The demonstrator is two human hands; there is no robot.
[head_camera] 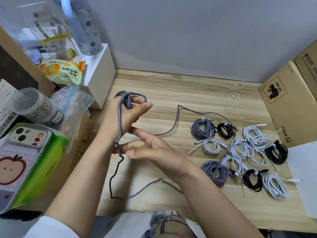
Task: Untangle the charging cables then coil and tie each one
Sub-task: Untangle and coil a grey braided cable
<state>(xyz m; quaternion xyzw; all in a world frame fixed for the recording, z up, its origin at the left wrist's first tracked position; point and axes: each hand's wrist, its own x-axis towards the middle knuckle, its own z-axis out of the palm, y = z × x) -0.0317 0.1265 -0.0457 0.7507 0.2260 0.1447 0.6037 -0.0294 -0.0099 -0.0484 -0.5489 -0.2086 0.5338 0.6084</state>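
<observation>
Right hand (151, 150) fingers straight, guiding braided cable (173, 124) | left hand (127, 114) gripped its loops | tied coils (240, 152) right of my hands; this one remained.

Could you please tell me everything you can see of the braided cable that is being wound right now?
The braided cable looks like grey-blue woven fabric. Several turns wrap round the left hand, whose fingers curl on them. A strand drops past the right hand, touching its fingers, then trails in kinked loops over the wooden table.
</observation>
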